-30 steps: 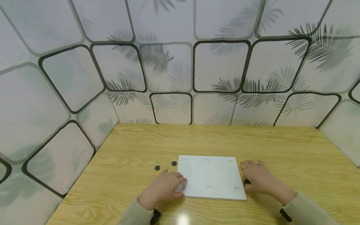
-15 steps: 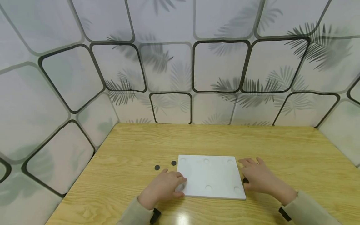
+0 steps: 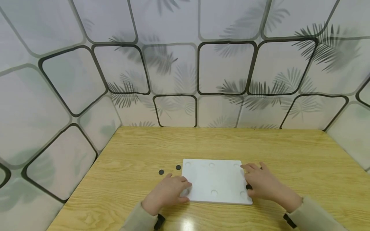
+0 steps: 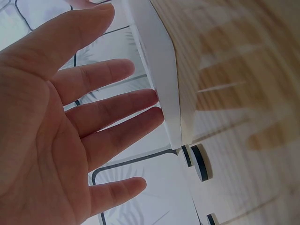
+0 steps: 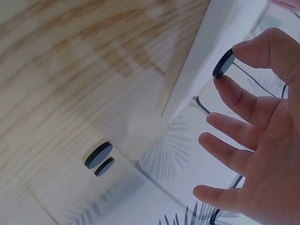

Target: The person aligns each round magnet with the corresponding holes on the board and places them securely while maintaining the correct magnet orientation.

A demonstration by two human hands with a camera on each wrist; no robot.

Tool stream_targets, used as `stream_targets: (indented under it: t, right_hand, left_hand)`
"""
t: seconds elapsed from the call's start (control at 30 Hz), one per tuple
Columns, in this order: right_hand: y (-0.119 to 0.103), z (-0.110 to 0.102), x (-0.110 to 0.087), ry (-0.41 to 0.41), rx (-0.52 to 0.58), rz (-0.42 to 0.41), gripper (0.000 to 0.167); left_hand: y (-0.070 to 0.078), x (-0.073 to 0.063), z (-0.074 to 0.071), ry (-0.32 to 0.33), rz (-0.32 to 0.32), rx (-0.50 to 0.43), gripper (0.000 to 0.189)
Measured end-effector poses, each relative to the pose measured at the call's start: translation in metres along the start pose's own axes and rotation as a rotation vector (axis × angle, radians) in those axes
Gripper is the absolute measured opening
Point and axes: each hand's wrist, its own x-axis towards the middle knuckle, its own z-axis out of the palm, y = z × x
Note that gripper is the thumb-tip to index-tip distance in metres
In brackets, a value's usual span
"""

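Note:
A white rectangular board [image 3: 215, 179] with shallow round recesses lies flat on the wooden table. My left hand [image 3: 170, 189] rests at its front left corner, fingers fairly straight and spread; in the left wrist view fingertips [image 4: 152, 97] meet the board. At the board's right edge, my right hand [image 3: 263, 181] pinches a small black disc [image 5: 224, 63] between thumb and index finger, the other fingers spread. In the head view that disc [image 3: 249, 186] overlaps the board's right edge, with the front right recess [image 3: 243, 193] close by.
Two black discs [image 3: 161, 172] lie on the table left of the board. The right wrist view shows two more discs [image 5: 99, 154] on the table, largely hidden behind the right hand in the head view. Patterned walls [image 3: 173, 80] close off the back and sides.
My right hand has moved slightly left with the pinched disc, from beside the board to its right edge. The left hand stays where it was.

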Motion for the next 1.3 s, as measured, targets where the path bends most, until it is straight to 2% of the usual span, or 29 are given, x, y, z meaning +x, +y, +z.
stream_targets:
  t: [0.33,0.77,1.07,1.3]
  right_hand:
    - [-0.005,0.002,0.002,0.021,-0.009,-0.023,0.028]
    - [-0.008,0.002,0.003,-0.019,0.012,-0.027,0.030]
    - [-0.012,0.005,0.002,0.014,0.007,-0.049,0.031]
    - [-0.013,0.006,0.002,-0.007,0.015,-0.052,0.031]
  left_hand:
    - [0.001,0.000,0.000,-0.010,-0.009,-0.012,0.042]
    - [0.001,-0.001,0.000,-0.017,-0.011,-0.011,0.043]
    - [0.001,-0.001,0.000,-0.013,-0.007,0.006,0.043]
    - [0.001,-0.001,0.001,-0.020,-0.010,-0.010,0.042]
